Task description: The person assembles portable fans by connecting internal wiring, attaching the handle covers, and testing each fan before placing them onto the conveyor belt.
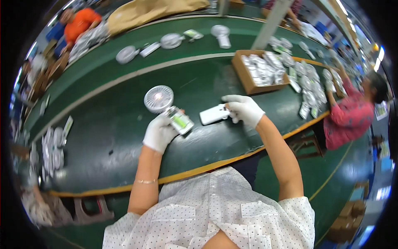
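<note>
White gloves cover both of my hands. My left hand (159,132) is closed around the handle of a small white handheld fan (158,99). The fan's round grille points away from me to the upper left, and its handle lies opened, with a green part (179,120) showing inside. To the right, my right hand (245,109) grips one end of a white oblong cover (214,114), which looks like a handle shell. A gap separates the cover from the fan, and both are held over the green tabletop.
A cardboard box (249,85) of small white parts stands at the right, beside a pile of fans (309,83). More fans (171,40) lie on the far green strip, and several sit at left (53,151). A person in a pink top (350,112) works at right.
</note>
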Demonstrator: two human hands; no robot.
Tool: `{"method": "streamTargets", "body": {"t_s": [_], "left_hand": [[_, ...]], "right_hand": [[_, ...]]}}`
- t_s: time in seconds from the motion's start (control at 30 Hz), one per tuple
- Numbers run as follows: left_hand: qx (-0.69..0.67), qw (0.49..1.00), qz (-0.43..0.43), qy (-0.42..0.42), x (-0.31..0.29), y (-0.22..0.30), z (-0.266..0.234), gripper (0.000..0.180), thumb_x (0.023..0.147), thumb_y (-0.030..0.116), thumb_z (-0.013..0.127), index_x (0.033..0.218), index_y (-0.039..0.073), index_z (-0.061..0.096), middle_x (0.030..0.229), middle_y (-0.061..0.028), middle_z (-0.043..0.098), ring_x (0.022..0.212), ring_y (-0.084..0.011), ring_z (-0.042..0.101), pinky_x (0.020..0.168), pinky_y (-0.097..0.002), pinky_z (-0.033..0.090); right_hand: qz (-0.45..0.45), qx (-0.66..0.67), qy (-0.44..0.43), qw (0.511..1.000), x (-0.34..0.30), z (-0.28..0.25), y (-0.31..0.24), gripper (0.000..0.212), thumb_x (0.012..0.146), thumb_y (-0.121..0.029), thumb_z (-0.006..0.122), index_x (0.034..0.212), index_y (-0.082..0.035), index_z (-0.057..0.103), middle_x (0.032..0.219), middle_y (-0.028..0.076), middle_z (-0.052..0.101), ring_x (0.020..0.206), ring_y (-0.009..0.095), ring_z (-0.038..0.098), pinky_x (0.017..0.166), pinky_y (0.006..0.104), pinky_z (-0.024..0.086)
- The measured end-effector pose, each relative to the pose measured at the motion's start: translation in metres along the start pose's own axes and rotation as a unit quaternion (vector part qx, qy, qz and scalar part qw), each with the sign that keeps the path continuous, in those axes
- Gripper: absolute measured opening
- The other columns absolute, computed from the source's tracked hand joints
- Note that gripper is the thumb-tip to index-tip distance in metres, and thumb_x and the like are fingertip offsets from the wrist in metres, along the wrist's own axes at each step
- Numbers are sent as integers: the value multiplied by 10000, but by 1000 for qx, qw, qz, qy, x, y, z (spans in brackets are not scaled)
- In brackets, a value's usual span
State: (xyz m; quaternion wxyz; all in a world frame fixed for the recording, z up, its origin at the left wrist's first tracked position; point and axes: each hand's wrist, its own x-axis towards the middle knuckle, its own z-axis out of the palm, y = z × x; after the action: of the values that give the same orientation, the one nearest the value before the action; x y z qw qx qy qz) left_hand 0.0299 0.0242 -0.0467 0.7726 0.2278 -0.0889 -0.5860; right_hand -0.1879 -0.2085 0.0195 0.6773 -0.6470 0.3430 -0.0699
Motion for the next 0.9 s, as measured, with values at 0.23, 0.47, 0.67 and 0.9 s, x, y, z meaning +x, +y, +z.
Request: {"method": "streamTargets", "body": {"t_s": [0.23, 0.47, 0.67, 0.9], "left_hand": [[29, 995, 32, 90, -6, 0, 13, 399, 896, -79, 412, 1293, -105, 443, 1294, -273, 528, 1248, -398, 540, 1085, -566, 443], [69, 993, 26, 88, -11, 0, 25, 378, 906, -53, 452, 1280, -105, 458, 1258, -270, 560, 1169, -420, 598, 1032, -533, 502], [36, 996, 26, 76, -10, 0, 19, 375, 928, -16, 448, 1293, -100, 438, 1261, -274, 557, 1179, -418, 591, 1037, -544, 496], [59, 990, 27, 122, -7, -1, 24, 351, 931, -6, 438, 1270, -93, 448, 1254, -282, 566, 1173, -397, 600, 1027, -545, 503]], "right_hand": [[-287, -506, 185, 792, -1, 36, 2, 349, 907, -223, 650, 1220, -69, 650, 1133, 189, 643, 982, 362, 651, 864, 397, 518], [-359, -534, 88, 760, -19, 88, 20, 329, 846, -236, 696, 1141, -93, 690, 1175, 147, 614, 1046, 345, 565, 902, 426, 490], [-414, -480, 81, 769, -25, 89, 35, 465, 745, -104, 773, 1194, -77, 655, 1280, 159, 576, 1190, 367, 527, 1003, 443, 438], [-272, -533, 209, 773, -48, 67, 46, 569, 730, -169, 816, 1249, -62, 609, 1194, 158, 615, 1145, 362, 566, 973, 424, 461]]}}
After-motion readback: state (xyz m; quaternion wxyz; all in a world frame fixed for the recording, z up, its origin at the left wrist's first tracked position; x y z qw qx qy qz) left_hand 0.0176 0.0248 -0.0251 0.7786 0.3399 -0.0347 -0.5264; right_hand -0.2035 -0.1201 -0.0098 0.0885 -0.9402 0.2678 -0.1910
